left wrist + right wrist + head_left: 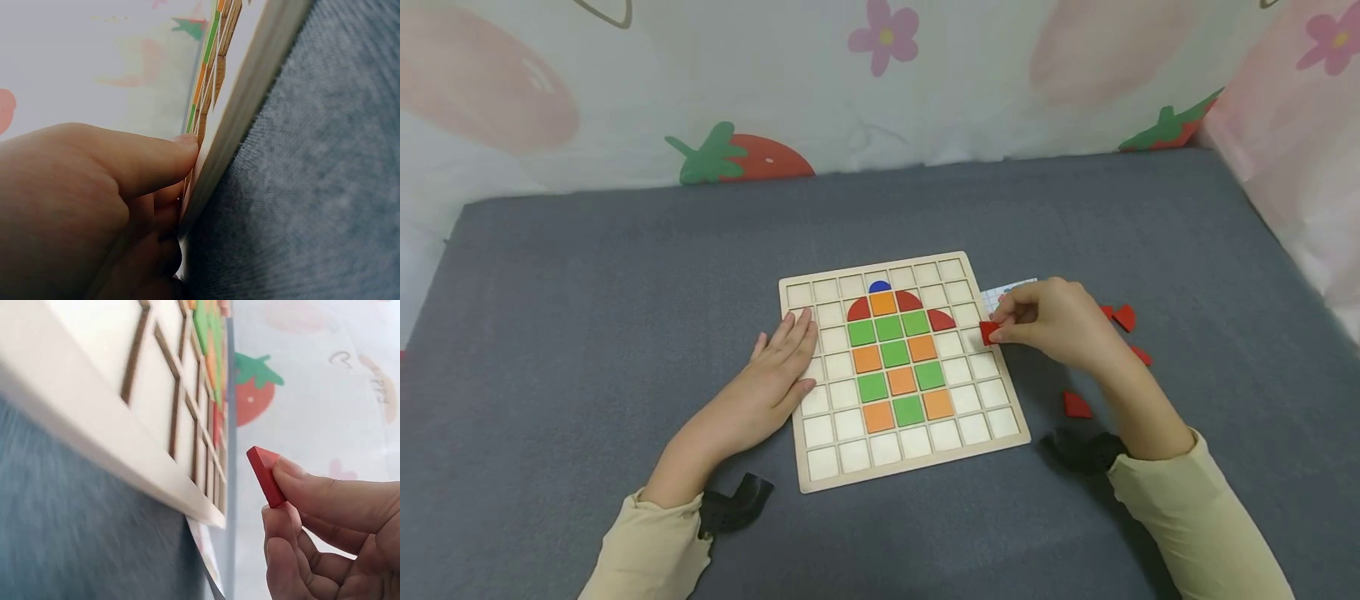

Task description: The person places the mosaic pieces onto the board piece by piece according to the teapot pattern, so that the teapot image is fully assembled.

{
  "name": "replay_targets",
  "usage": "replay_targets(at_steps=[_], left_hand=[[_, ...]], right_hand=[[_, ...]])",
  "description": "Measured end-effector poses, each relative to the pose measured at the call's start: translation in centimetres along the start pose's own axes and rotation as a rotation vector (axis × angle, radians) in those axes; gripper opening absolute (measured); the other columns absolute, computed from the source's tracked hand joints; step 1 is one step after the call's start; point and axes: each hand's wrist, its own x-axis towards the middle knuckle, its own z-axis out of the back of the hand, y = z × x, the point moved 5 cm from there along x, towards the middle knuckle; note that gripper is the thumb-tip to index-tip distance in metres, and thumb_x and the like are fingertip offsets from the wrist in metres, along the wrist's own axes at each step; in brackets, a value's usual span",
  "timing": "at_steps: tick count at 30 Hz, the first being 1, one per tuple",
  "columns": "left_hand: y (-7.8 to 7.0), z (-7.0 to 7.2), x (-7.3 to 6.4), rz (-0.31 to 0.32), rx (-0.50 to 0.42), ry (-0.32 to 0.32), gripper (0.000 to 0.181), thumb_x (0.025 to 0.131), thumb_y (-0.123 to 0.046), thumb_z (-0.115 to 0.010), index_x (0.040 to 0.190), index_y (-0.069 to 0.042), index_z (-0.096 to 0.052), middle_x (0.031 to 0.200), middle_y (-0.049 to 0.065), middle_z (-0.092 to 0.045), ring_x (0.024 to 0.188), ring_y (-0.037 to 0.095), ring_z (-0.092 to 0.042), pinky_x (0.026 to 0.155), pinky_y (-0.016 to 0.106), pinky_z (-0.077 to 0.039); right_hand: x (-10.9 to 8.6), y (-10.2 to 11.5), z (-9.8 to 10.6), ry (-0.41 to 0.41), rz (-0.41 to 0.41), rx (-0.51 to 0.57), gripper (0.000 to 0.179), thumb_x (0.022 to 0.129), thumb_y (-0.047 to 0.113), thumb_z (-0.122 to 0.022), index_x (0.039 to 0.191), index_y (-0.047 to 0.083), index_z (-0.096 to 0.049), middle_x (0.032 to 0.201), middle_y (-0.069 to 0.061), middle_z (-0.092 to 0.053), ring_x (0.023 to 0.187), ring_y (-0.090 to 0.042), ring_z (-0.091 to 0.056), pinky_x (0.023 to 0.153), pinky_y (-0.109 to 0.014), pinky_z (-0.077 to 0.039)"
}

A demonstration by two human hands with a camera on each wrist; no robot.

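My right hand pinches a red quarter-circle tile between thumb and fingers, over the right rim of a wooden grid board. In the right wrist view the red tile stands on edge in the pinch. My left hand rests with extended fingers on the board's left edge, and in the left wrist view its thumb touches the rim. Orange and green square tiles fill a block of middle cells. Above them sit a blue half-round tile and several red quarter-circles, one standing out to the right.
Loose red quarter-circle tiles lie right of the board, one nearest the front and another farther back. A printed card shows partly from behind the board and right hand. A patterned curtain hangs behind the grey table.
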Motion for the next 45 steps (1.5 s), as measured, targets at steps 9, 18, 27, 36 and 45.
replay_targets(at_steps=[9,18,27,36,45], left_hand=[[0.0,-0.1,0.1,0.006,0.000,0.003,0.058,0.100,-0.011,-0.045,0.147,0.006,-0.018,0.156,0.018,-0.004,0.143,0.030,0.003,0.110,0.057,-0.004],[0.1,0.0,0.0,0.008,0.002,0.003,0.058,0.100,-0.012,-0.045,0.147,0.006,-0.017,0.156,0.018,-0.004,0.143,0.030,0.003,0.110,0.058,-0.005],[0.1,0.0,0.0,0.007,-0.001,0.004,0.058,0.100,-0.012,-0.045,0.147,0.007,-0.018,0.156,0.019,-0.004,0.143,0.030,0.003,0.110,0.058,-0.005],[0.1,0.0,-0.1,0.013,0.005,0.002,0.058,0.099,-0.012,-0.045,0.147,0.007,-0.018,0.156,0.019,-0.005,0.143,0.030,0.002,0.110,0.058,-0.006],[0.1,-0.1,-0.1,0.014,0.005,-0.001,0.057,0.100,-0.012,-0.045,0.147,0.006,-0.018,0.156,0.018,-0.005,0.143,0.030,0.002,0.110,0.058,-0.006]], right_hand=[[1.2,-0.1,-1.3,0.042,-0.009,-0.002,0.007,0.081,0.010,-0.074,0.085,0.005,-0.071,0.074,-0.001,-0.066,0.067,-0.017,-0.058,0.062,-0.032,-0.045],[1.9,0.0,-2.2,0.106,0.026,-0.002,0.008,0.080,0.007,-0.075,0.087,0.005,-0.070,0.076,-0.001,-0.065,0.065,-0.016,-0.057,0.064,-0.031,-0.045],[1.9,0.7,-2.6,0.175,0.142,-0.044,0.019,0.085,0.004,-0.069,0.103,0.003,-0.070,0.076,-0.002,-0.059,0.062,-0.014,-0.048,0.056,-0.029,-0.040],[1.9,0.8,-3.0,0.205,0.189,-0.049,0.025,0.086,0.001,-0.067,0.110,0.003,-0.068,0.071,0.001,-0.056,0.060,-0.013,-0.046,0.055,-0.027,-0.038],[1.8,0.4,-2.5,0.129,0.105,-0.046,0.006,0.082,0.006,-0.073,0.087,0.004,-0.070,0.075,0.001,-0.065,0.066,-0.013,-0.056,0.062,-0.029,-0.044]])
